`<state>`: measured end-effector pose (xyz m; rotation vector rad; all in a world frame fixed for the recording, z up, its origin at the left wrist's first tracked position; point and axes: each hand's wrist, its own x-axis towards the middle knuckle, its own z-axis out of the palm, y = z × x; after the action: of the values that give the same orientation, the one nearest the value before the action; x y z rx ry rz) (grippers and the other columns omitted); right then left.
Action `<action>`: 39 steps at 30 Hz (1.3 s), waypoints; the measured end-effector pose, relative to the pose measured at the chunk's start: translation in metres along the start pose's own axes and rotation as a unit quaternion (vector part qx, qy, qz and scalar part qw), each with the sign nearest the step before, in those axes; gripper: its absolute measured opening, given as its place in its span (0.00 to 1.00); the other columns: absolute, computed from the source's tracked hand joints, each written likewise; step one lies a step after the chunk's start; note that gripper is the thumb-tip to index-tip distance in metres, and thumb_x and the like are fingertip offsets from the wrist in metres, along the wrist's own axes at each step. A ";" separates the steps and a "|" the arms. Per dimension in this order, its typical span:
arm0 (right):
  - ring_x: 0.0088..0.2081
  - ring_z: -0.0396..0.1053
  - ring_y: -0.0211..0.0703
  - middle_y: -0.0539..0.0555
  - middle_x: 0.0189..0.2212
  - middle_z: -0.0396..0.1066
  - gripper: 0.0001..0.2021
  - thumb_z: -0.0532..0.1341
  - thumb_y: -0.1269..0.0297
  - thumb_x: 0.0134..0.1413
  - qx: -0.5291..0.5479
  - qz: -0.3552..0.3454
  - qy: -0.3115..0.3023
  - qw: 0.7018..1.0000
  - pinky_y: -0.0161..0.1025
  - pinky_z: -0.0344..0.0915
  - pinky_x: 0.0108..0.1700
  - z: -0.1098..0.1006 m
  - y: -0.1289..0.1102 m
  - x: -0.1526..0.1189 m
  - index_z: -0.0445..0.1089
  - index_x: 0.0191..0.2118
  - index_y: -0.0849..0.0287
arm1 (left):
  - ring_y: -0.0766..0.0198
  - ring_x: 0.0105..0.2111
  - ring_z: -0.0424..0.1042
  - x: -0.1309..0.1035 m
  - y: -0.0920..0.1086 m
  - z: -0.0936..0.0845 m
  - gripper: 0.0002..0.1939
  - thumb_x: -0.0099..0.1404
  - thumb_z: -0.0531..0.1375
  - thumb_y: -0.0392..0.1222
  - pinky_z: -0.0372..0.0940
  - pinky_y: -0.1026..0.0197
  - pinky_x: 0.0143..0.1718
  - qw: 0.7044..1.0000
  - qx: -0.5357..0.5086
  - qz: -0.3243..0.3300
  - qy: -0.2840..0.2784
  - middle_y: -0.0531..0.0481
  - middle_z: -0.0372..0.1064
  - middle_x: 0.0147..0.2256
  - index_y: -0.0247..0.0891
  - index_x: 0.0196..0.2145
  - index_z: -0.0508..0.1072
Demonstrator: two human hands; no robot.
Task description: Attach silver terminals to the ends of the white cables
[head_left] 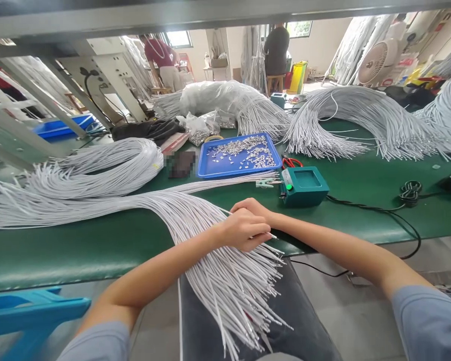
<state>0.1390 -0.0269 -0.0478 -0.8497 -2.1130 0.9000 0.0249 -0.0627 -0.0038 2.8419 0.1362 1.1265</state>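
My left hand (245,229) is closed on a white cable, whose tip (272,235) sticks out to the right past the fingers. Just behind it, my right hand (251,206) is curled over the same spot, with a white cable running in at its fingertips; the left hand hides part of it. Below both hands a thick fan of white cables (225,281) hangs off the table edge over my lap, bare ends downward. Beyond them stands a small green device (304,186) with a lit green button. A pale clip (267,183) lies at its left, next to a row of cable ends.
A blue tray (214,168) holds many small metal pieces. Coiled cable bundles lie at left (135,160) and at back right (361,100). A black cord (372,204) crosses the green table. A blue stool (33,313) stands at lower left; two people are in the background.
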 end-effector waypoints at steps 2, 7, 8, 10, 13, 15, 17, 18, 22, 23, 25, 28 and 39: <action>0.30 0.72 0.39 0.47 0.25 0.71 0.05 0.66 0.74 0.41 0.034 0.006 0.020 0.999 0.33 0.72 0.32 -0.001 0.002 0.000 0.72 0.27 0.58 | 0.70 0.20 0.66 0.002 0.001 0.000 0.12 0.66 0.57 0.40 0.58 0.66 0.22 0.991 -0.100 -0.086 0.026 0.50 0.69 0.21 0.36 0.26 0.72; 0.24 0.67 0.35 0.52 0.30 0.71 0.10 0.53 0.67 0.57 0.086 0.066 0.182 0.977 0.33 0.67 0.23 -0.010 0.002 0.002 0.68 0.42 0.61 | 0.70 0.20 0.66 -0.001 -0.037 -0.010 0.23 0.60 0.63 0.55 0.62 0.65 0.24 0.848 -0.303 -0.394 0.188 0.50 0.67 0.19 0.33 0.18 0.71; 0.27 0.69 0.36 0.54 0.35 0.72 0.13 0.53 0.65 0.57 0.099 0.063 0.227 0.967 0.33 0.67 0.23 -0.013 0.001 0.002 0.67 0.46 0.60 | 0.70 0.20 0.66 -0.003 -0.045 -0.012 0.23 0.57 0.65 0.57 0.61 0.66 0.24 0.818 -0.326 -0.426 0.209 0.51 0.67 0.18 0.33 0.19 0.73; 0.35 0.71 0.39 0.58 0.44 0.72 0.15 0.55 0.63 0.56 0.103 0.032 0.288 0.951 0.34 0.69 0.27 -0.020 -0.001 0.003 0.67 0.49 0.58 | 0.71 0.20 0.66 -0.006 -0.058 -0.012 0.22 0.49 0.70 0.57 0.61 0.67 0.23 0.770 -0.369 -0.468 0.229 0.52 0.68 0.18 0.32 0.22 0.76; 0.41 0.72 0.42 0.58 0.44 0.72 0.16 0.58 0.60 0.54 0.106 0.014 0.302 0.947 0.35 0.71 0.31 -0.028 -0.002 0.005 0.67 0.49 0.56 | 0.71 0.19 0.67 -0.008 -0.063 -0.010 0.23 0.45 0.72 0.56 0.62 0.68 0.22 0.730 -0.415 -0.490 0.232 0.52 0.70 0.20 0.32 0.28 0.78; 0.40 0.72 0.42 0.56 0.40 0.73 0.16 0.60 0.59 0.54 0.126 0.018 0.288 0.949 0.36 0.72 0.31 -0.031 0.000 0.005 0.67 0.48 0.55 | 0.71 0.18 0.68 -0.008 -0.061 -0.008 0.22 0.46 0.72 0.55 0.63 0.68 0.21 0.728 -0.428 -0.488 0.218 0.52 0.72 0.23 0.32 0.29 0.78; 0.39 0.73 0.42 0.54 0.37 0.73 0.17 0.61 0.59 0.53 0.139 0.012 0.268 0.953 0.36 0.73 0.32 -0.032 0.001 0.005 0.67 0.49 0.55 | 0.71 0.19 0.69 -0.007 -0.058 -0.008 0.21 0.46 0.72 0.53 0.64 0.68 0.21 0.733 -0.430 -0.486 0.205 0.51 0.73 0.24 0.32 0.29 0.78; 0.39 0.73 0.41 0.53 0.36 0.73 0.17 0.61 0.59 0.53 0.140 0.007 0.261 0.955 0.36 0.73 0.32 -0.033 0.001 0.004 0.67 0.49 0.54 | 0.71 0.19 0.70 -0.007 -0.057 -0.008 0.20 0.47 0.72 0.53 0.65 0.68 0.21 0.735 -0.428 -0.485 0.202 0.50 0.74 0.25 0.32 0.29 0.78; 0.38 0.73 0.40 0.51 0.35 0.73 0.17 0.61 0.61 0.53 0.127 -0.007 0.250 0.960 0.35 0.73 0.32 -0.035 0.001 0.002 0.68 0.49 0.53 | 0.71 0.19 0.70 -0.007 -0.058 -0.008 0.19 0.46 0.73 0.52 0.65 0.69 0.21 0.736 -0.429 -0.488 0.192 0.50 0.74 0.24 0.32 0.28 0.78; 0.38 0.74 0.40 0.51 0.35 0.73 0.16 0.61 0.61 0.53 0.125 -0.008 0.250 0.960 0.35 0.73 0.32 -0.035 0.001 0.001 0.69 0.48 0.53 | 0.70 0.19 0.71 -0.007 -0.058 -0.008 0.20 0.46 0.73 0.52 0.65 0.69 0.21 0.735 -0.432 -0.487 0.190 0.50 0.74 0.25 0.32 0.28 0.78; 0.38 0.74 0.39 0.51 0.35 0.74 0.14 0.61 0.61 0.53 0.124 -0.010 0.252 0.960 0.35 0.74 0.32 -0.036 0.000 0.001 0.71 0.46 0.54 | 0.70 0.20 0.71 -0.008 -0.059 -0.008 0.21 0.45 0.73 0.53 0.66 0.68 0.22 0.735 -0.434 -0.486 0.189 0.50 0.74 0.25 0.32 0.28 0.78; 0.37 0.74 0.39 0.51 0.35 0.75 0.12 0.62 0.61 0.52 0.128 -0.010 0.261 0.957 0.36 0.75 0.33 -0.036 0.000 0.001 0.73 0.43 0.56 | 0.70 0.20 0.71 -0.007 -0.058 -0.007 0.22 0.45 0.73 0.54 0.66 0.68 0.23 0.735 -0.430 -0.488 0.190 0.49 0.75 0.25 0.32 0.30 0.79; 0.33 0.75 0.39 0.49 0.29 0.76 0.05 0.64 0.62 0.48 0.103 0.032 0.309 0.945 0.40 0.75 0.37 -0.035 -0.010 0.000 0.72 0.33 0.56 | 0.70 0.19 0.70 -0.005 -0.057 -0.007 0.26 0.42 0.73 0.58 0.65 0.67 0.22 0.733 -0.412 -0.502 0.203 0.50 0.73 0.24 0.31 0.28 0.77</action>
<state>0.1628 -0.0207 -0.0212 -0.9432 -1.4316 0.7443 0.0138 -0.0068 -0.0082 1.3199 0.8274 1.0634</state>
